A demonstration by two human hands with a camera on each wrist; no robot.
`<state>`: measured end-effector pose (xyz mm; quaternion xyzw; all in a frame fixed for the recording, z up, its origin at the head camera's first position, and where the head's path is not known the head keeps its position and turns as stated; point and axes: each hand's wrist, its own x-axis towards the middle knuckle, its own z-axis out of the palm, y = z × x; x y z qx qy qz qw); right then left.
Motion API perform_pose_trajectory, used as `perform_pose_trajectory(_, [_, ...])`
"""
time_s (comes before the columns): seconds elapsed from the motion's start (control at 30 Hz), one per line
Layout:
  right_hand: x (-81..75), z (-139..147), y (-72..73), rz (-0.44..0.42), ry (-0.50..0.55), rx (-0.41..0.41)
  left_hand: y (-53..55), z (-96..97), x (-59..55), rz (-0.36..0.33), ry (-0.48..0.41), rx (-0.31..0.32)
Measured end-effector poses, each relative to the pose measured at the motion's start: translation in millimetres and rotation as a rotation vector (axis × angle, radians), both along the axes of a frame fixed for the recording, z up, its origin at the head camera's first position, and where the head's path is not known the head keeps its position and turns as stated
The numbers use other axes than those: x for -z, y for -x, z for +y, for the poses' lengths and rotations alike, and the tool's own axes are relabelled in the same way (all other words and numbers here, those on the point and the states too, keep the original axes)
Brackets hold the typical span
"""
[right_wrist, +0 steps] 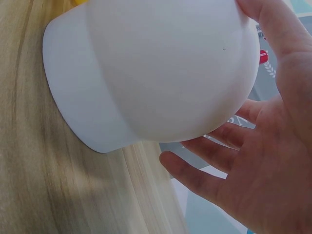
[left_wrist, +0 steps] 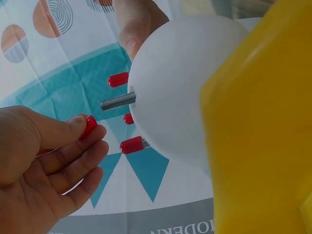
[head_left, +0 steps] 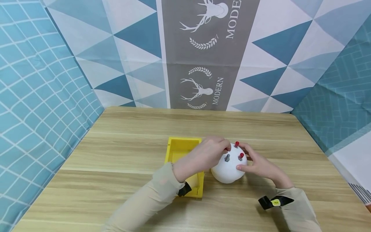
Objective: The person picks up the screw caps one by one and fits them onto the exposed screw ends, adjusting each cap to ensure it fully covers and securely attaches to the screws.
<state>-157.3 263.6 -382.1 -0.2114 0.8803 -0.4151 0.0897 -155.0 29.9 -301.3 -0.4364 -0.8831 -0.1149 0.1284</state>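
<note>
A white rounded dome point(head_left: 227, 170) with a flared base stands on the table, threaded metal studs sticking out of its top. One bare stud point(left_wrist: 118, 101) shows its thread; red caps point(left_wrist: 131, 145) cover the studs around it. My left hand point(head_left: 207, 154) pinches a loose red cap point(left_wrist: 88, 127) between thumb and index finger, a short gap from the bare stud. On the dome's right side, my right hand point(head_left: 261, 164) steadies it, thumb on the near side and fingers around the far side. Its little finger stands off the surface in the right wrist view.
Left of the dome sits a yellow tray point(head_left: 184, 140), partly covered by my left forearm. A wooden table point(head_left: 121, 154) lies beneath, with patterned cloth walls point(head_left: 139, 64) behind and at both sides. Black straps circle both wrists.
</note>
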Motion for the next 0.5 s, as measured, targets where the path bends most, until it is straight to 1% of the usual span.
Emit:
perform_pose_trajectory(0.23, [-0.1, -0.3, -0.4, 0.008, 0.003, -0.003, -0.7, 4.7, 3.8, 0.004, 0.018, 0.022])
perform_pose_trajectory(0.5, [0.6, 0.4, 0.4, 0.013, -0.003, -0.005, -2.4, 7.9, 9.2, 0.083, 0.07, 0.018])
